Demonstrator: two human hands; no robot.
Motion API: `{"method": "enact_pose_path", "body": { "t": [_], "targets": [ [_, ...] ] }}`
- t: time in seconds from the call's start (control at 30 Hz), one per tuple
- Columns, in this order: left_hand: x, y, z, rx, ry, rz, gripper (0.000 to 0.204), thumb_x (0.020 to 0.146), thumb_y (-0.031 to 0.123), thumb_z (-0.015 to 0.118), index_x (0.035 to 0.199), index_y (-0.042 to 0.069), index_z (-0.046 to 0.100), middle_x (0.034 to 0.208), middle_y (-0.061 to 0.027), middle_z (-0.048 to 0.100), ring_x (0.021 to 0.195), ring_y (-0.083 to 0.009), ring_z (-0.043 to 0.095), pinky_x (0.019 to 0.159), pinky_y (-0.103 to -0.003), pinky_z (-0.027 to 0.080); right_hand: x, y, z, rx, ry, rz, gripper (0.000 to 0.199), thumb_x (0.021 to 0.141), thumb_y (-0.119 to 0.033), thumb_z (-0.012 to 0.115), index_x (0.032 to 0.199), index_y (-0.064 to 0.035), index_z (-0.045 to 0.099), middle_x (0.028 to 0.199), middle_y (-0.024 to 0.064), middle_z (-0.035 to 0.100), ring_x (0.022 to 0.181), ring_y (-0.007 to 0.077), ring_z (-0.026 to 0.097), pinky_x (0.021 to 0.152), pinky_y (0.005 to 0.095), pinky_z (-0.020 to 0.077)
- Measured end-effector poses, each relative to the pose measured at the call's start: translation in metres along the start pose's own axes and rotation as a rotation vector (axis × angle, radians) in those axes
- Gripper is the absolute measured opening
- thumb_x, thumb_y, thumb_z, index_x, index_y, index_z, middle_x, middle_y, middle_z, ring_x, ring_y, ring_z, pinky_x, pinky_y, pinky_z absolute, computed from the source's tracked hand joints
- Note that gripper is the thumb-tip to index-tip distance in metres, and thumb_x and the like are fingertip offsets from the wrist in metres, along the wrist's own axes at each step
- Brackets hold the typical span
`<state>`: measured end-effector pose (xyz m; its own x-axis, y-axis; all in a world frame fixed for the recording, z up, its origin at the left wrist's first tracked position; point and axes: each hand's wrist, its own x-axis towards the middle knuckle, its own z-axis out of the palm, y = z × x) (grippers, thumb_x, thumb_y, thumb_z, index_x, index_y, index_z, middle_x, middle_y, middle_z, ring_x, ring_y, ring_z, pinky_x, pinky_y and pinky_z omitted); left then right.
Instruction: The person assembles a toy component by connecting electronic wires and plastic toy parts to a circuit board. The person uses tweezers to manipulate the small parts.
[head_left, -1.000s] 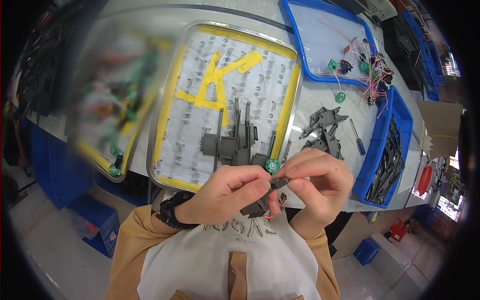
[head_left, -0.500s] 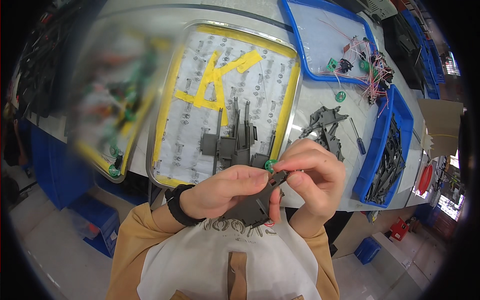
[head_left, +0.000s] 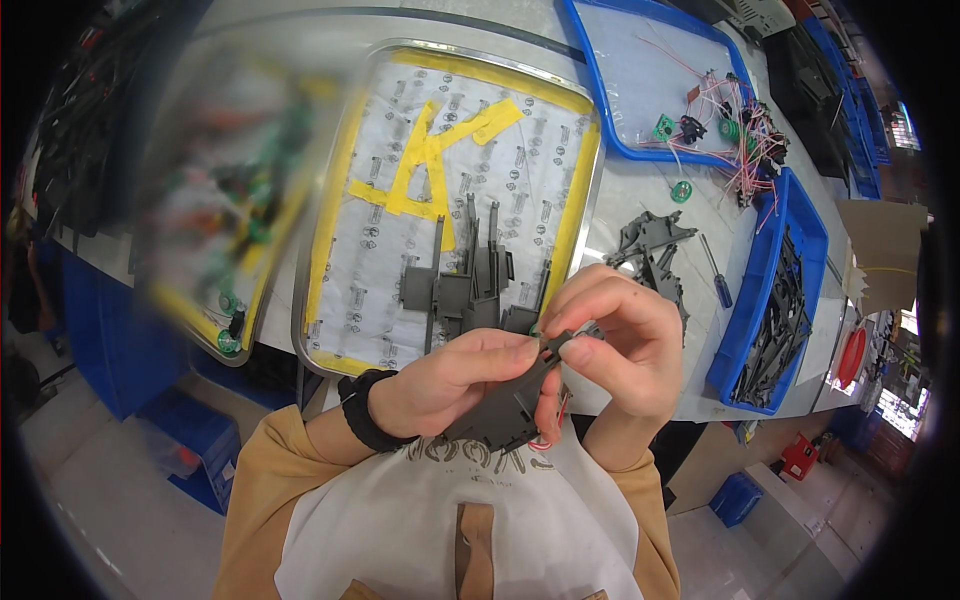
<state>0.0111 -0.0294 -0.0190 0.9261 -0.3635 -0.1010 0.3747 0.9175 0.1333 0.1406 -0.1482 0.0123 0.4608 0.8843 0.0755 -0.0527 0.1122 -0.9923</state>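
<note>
My left hand (head_left: 455, 385) is closed on a dark grey plastic part (head_left: 495, 410), held tilted in front of my apron with the thumb on top. At the upper end of this part my right hand (head_left: 625, 350) pinches, thumb and fingertips close together. A sliver of green, seemingly the edge of a round circuit board, shows between the two hands; the fingers hide the rest. Thin red and white wires (head_left: 540, 443) hang out beneath the part. Just beyond my hands, several similar grey plastic parts (head_left: 470, 290) lie on a metal-rimmed tray (head_left: 335, 260) lined with paper and yellow tape.
Right of the tray lie loose grey parts (head_left: 655, 245) and a screwdriver (head_left: 716, 272). A blue bin (head_left: 728, 370) of dark parts stands farther right. Wired green boards (head_left: 730, 130) spill from a blue tray (head_left: 615, 110) at the back. A blurred second tray (head_left: 230, 200) sits left.
My right hand has shifted slightly up and left over the part's end. The green round board, plainly visible before, is now mostly covered by my fingers.
</note>
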Motion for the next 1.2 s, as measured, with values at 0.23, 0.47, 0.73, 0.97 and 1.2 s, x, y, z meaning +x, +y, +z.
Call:
{"method": "enact_pose_path", "body": {
  "t": [0.23,0.47,0.73,0.97,1.2],
  "targets": [
    [0.005,-0.009,-0.006,-0.236,-0.061,-0.001,0.032,0.091,0.026,0.036,0.096,-0.003,0.048,0.086,-0.0142,0.056,0.09,-0.0284,0.053,0.078,-0.038,0.042,-0.006,0.005,0.006,0.078,0.11,0.075,0.009,0.072,0.003,0.06,0.081,0.0028,0.059,0.07,0.0075,0.057,0.064,0.0127,0.054,0.06,0.0233,0.0408],
    [0.003,-0.012,-0.005,-0.205,-0.022,-0.018,0.032,0.09,0.027,0.038,0.095,-0.002,0.047,0.087,-0.0127,0.054,0.085,-0.0272,0.053,0.078,-0.037,0.041,-0.005,0.009,0.006,0.106,0.132,0.007,0.007,0.071,0.002,0.061,0.078,0.0022,0.058,0.067,0.0068,0.055,0.06,0.0113,0.051,0.057,0.0222,0.0393],
    [0.003,-0.011,-0.006,-0.134,-0.061,0.004,0.032,0.089,0.029,0.042,0.096,-0.001,0.048,0.088,-0.0116,0.055,0.085,-0.0259,0.054,0.077,-0.037,0.042,-0.002,0.008,0.001,0.055,0.056,-0.002,0.008,0.07,0.001,0.062,0.076,0.0007,0.057,0.069,0.0061,0.057,0.06,0.0117,0.052,0.056,0.0222,0.0389],
    [0.001,-0.006,0.001,-0.061,0.0,0.055,0.03,0.09,0.027,0.04,0.096,-0.001,0.047,0.084,-0.0119,0.056,0.082,-0.026,0.055,0.075,-0.036,0.043,0.0,0.01,0.001,0.043,0.057,0.021,0.006,0.072,0.001,0.059,0.078,0.0007,0.056,0.073,0.0062,0.056,0.065,0.0119,0.052,0.06,0.0232,0.0401],
    [0.001,-0.005,0.012,0.186,0.22,0.146,0.026,0.093,0.021,0.037,0.096,-0.002,0.048,0.086,-0.0122,0.059,0.079,-0.0172,0.057,0.073,-0.029,0.046,0.001,0.01,-0.004,0.023,0.035,-0.011,0.007,0.072,0.001,0.058,0.079,0.0008,0.055,0.079,0.0074,0.056,0.067,0.0125,0.051,0.062,0.0236,0.0402]
  ]
}}
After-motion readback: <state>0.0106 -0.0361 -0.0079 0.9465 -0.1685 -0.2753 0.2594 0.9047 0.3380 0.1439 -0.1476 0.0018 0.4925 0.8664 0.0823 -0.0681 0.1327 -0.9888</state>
